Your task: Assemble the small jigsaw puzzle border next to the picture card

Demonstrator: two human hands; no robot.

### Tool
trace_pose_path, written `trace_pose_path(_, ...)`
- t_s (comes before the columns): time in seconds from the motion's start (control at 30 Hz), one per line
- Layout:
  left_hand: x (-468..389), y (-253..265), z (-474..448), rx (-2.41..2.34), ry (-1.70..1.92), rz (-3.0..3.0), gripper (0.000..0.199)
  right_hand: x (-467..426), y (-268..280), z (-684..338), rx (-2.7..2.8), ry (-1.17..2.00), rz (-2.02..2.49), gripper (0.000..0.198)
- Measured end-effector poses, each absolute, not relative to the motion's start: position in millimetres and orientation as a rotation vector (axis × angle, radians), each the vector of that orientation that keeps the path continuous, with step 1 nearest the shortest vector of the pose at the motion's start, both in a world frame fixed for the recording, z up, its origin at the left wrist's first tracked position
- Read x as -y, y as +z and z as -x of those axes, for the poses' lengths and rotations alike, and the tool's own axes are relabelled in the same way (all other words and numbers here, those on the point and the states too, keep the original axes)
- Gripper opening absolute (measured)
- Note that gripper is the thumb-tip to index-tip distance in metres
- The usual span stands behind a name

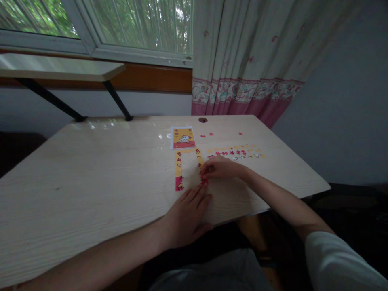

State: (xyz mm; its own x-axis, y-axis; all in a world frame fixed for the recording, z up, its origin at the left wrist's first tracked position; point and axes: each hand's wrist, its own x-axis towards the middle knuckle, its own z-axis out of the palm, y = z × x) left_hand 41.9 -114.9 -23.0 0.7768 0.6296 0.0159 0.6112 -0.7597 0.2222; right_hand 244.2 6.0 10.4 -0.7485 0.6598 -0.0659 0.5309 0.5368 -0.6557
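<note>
A jigsaw puzzle frame [178,169] of yellow and red edge pieces lies on the table, its middle showing bare wood. My left hand [189,212] rests flat with fingers stretched out, fingertips touching red pieces at the frame's lower right corner. Just above those fingertips, my right hand [220,166] pinches a small red puzzle piece [203,176] at the frame's right side; the fingers partly hide it. Beyond the frame lies a picture card [184,139] with a white animal on yellow and red. Loose puzzle pieces [232,153] form rows to the right, some covered by my right hand.
Several red pieces [211,134] lie apart near the back of the pale wooden table [100,173]. A cable hole [203,120] sits at the rear edge. A raised shelf [60,68] on black legs stands at back left; a curtain [242,60] hangs behind.
</note>
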Motion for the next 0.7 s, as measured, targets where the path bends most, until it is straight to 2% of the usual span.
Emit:
trace_pose_path(0.17, 115.0, -21.8, -41.9, -0.964, 0.136, -2.773, 0.067, -4.7, 13.0, -242.0, 2.688, 0.781, 0.965, 0.004)
trace_pose_path(0.47, 113.9, -24.4, -38.9, -0.944, 0.181, -2.779, 0.066, -21.0, 14.0, -255.5, 2.639, 0.606, 1.011, 0.012)
trace_pose_path(0.7, 111.2, -18.2, -37.4, -0.907, 0.12, -2.769, 0.069, -24.6, 0.4, -255.2, 2.712, 0.603, 0.772, 0.013)
